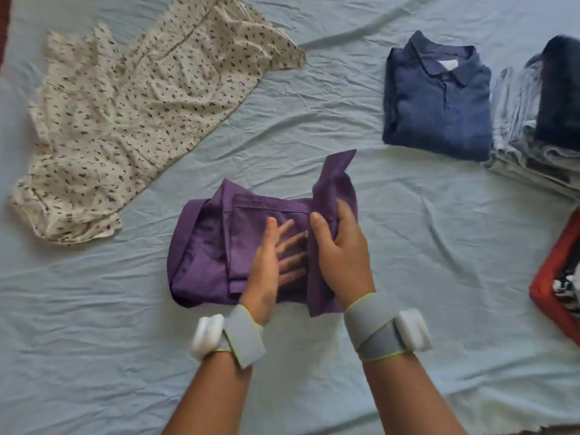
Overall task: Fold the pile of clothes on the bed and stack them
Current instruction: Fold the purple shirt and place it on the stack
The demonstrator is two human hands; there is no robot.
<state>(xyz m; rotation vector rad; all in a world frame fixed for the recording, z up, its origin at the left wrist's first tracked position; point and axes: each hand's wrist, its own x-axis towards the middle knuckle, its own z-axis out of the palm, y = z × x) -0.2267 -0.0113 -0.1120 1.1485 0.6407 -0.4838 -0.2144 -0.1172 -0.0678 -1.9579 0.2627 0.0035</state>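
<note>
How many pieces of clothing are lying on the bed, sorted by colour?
Purple: 1, the purple shirt under both hands
Cream with dark print: 1, the spotted dress, unfolded
Navy blue: 1, the folded blue shirt
Black: 1, a dark folded piece
Pale grey: the grey stack, at least 1; count unclear
Total: at least 5

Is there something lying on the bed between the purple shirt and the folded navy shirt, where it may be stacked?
Nothing visible. Only bare sheet lies between the purple shirt and the folded navy shirt. The floral garment is off to the far left.
</note>
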